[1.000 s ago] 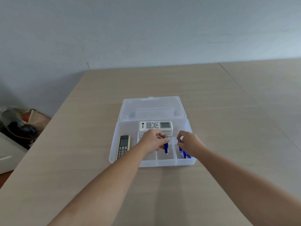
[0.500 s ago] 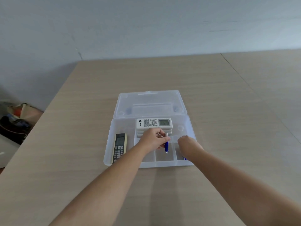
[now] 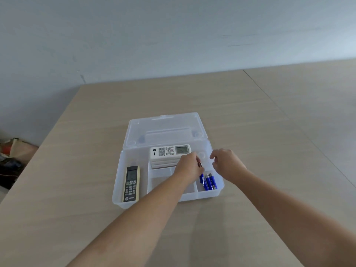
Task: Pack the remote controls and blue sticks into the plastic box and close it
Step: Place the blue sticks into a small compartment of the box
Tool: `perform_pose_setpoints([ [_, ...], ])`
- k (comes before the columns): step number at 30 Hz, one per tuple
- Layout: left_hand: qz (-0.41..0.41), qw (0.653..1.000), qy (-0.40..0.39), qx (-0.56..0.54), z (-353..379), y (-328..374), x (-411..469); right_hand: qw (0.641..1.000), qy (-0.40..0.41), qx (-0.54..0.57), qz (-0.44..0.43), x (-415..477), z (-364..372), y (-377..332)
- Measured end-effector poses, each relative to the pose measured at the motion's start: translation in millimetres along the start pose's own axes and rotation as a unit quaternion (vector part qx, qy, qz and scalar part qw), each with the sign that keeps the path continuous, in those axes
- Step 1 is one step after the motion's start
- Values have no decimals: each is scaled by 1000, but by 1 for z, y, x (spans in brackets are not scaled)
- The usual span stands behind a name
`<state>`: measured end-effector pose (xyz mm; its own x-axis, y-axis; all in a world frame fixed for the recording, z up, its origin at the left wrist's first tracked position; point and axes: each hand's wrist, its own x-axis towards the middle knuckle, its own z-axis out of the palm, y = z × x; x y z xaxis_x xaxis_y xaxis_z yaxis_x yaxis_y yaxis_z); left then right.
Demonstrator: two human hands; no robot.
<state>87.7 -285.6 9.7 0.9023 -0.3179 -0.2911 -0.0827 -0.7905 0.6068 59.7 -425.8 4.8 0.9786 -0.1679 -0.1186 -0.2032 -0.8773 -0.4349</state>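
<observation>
Pale wooden table point(image 3: 250, 116) carried our clear plastic box point(image 3: 117, 191), lid point(image 3: 163, 126) still thrown back. Our right hand point(image 3: 227, 164) had let go and lifted away, fingers apart, its blue sticks point(image 3: 209, 182) now lying in the right compartment. Our left hand point(image 3: 189, 166) still pinched one stick point(image 3: 201, 179) above them. White remote point(image 3: 170, 152) and dark remote point(image 3: 131, 183) lay inside; one stick remained, we judged, before closing.

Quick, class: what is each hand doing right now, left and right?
Left hand: closed, pinching a blue stick over the clear plastic box.
Right hand: open, fingers loosely curled, holding nothing.
</observation>
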Motion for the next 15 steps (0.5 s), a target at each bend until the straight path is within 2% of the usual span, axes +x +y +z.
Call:
perform_pose_setpoints([
  [4,-35,991,-41,126,24,16,2,996,-18,83,28,-17,6,13],
  [8,-76,981,-65,164,41,27,12,993,-17,116,21,-23,12,20],
  [13,-64,962,-115,240,46,31,21,989,-19,146,26,-25,15,28],
  [15,-81,936,-169,298,43,35,22,988,-18,152,25,-26,15,30],
])
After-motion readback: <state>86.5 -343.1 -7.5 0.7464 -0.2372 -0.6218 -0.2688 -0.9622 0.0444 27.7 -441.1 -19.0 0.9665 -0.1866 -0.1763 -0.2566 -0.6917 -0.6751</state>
